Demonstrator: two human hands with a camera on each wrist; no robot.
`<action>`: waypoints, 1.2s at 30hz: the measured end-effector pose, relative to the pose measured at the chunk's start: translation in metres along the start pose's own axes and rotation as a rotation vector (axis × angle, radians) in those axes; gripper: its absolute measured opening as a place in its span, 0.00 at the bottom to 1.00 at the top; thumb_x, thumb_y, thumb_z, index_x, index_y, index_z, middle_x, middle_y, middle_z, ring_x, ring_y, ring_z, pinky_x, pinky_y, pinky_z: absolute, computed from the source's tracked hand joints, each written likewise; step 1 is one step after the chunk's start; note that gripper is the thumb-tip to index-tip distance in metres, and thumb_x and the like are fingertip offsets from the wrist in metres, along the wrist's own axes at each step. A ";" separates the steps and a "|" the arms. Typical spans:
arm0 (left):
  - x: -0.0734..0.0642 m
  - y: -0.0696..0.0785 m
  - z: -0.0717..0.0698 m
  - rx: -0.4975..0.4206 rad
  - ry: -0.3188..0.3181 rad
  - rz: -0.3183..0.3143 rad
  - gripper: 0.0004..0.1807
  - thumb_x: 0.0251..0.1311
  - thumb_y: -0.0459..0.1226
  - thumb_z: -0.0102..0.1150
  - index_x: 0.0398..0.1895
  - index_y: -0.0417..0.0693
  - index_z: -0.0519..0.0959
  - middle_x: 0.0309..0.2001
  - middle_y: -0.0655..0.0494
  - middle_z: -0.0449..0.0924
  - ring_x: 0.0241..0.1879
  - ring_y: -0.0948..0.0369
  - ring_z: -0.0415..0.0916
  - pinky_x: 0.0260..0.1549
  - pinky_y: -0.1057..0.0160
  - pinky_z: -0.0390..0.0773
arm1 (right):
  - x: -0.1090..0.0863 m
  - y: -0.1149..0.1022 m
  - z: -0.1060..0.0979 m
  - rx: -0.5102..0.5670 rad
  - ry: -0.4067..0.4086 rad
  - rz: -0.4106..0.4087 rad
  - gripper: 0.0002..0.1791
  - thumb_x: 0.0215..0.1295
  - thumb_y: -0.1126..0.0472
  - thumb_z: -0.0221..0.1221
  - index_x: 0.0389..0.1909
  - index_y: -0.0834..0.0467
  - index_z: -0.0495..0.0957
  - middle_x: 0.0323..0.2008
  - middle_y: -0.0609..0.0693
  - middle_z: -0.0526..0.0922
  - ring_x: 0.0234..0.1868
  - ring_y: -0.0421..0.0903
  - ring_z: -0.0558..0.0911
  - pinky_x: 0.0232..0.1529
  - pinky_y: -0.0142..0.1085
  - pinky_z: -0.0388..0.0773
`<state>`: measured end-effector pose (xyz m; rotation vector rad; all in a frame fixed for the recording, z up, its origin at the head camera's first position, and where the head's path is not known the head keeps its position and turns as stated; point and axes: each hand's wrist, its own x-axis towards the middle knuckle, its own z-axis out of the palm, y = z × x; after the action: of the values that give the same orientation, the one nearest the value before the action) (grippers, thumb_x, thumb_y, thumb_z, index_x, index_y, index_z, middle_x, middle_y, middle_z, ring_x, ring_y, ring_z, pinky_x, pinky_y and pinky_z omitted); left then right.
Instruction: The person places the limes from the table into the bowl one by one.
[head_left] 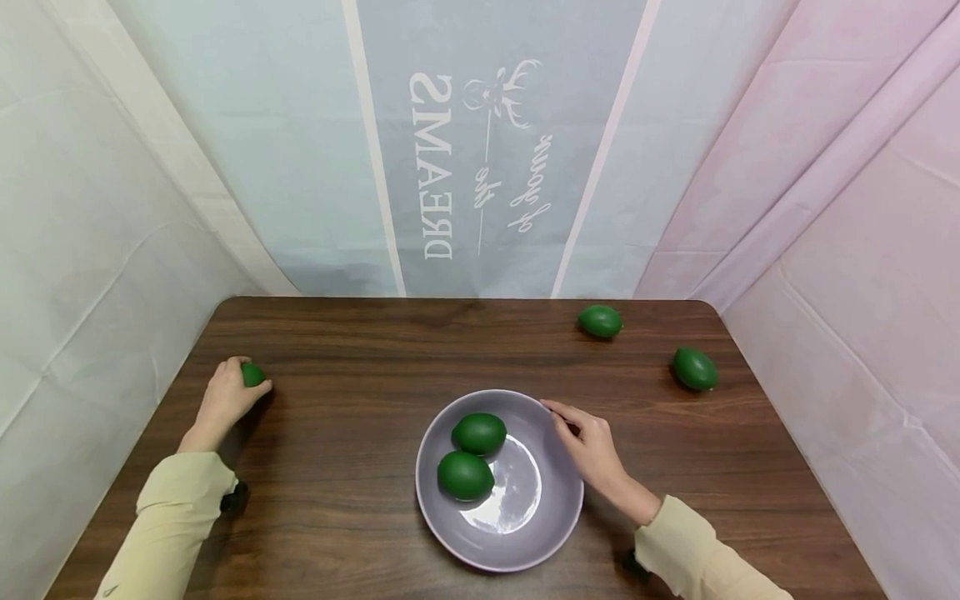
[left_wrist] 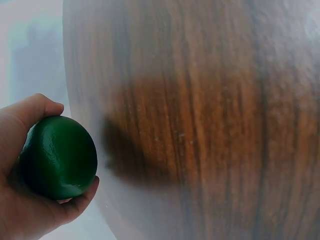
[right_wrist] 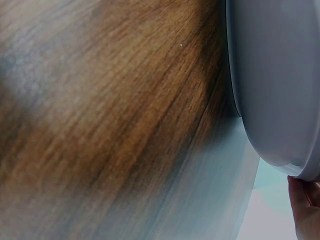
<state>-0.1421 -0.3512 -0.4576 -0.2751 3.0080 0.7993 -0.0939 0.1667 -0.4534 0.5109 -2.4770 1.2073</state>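
At the left side of the table, my left hand (head_left: 223, 393) grips a green lime (head_left: 252, 374). The left wrist view shows thumb and fingers curled round this lime (left_wrist: 60, 157), with its shadow on the wood beside it. My right hand (head_left: 596, 450) pinches the upper right rim of a round grey-purple bowl (head_left: 557, 500). Inside the bowl, toward its left, lie two more limes, an upper lime (head_left: 480, 433) and a lower lime (head_left: 465, 477). From the right wrist, the outer wall of the bowl (right_wrist: 280, 90) appears with fingertips at its rim.
Two limes rest on the dark wooden table (head_left: 352, 375): one lime (head_left: 600, 322) near the back edge, another lime (head_left: 694, 369) toward the right edge. A printed cloth (head_left: 495, 167) hangs behind the table, and pale cloth walls stand on both sides.
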 end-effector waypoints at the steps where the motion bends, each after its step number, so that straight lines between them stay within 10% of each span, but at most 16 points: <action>1: 0.000 0.001 0.000 -0.001 0.003 0.003 0.34 0.57 0.37 0.54 0.57 0.19 0.55 0.46 0.22 0.58 0.42 0.33 0.63 0.34 0.41 0.69 | 0.000 0.000 0.000 0.000 0.000 0.001 0.13 0.57 0.71 0.57 0.42 0.57 0.83 0.38 0.48 0.84 0.35 0.38 0.80 0.32 0.19 0.71; 36: 0.002 0.033 -0.002 -0.009 0.023 0.128 0.32 0.55 0.36 0.55 0.57 0.23 0.58 0.45 0.26 0.62 0.41 0.36 0.65 0.32 0.43 0.71 | -0.001 0.000 0.000 0.004 -0.003 0.013 0.13 0.57 0.71 0.57 0.41 0.57 0.83 0.39 0.48 0.84 0.35 0.37 0.79 0.32 0.19 0.71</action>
<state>-0.1499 -0.3243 -0.4393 -0.0934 3.0703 0.8243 -0.0932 0.1667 -0.4537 0.4990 -2.4849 1.2183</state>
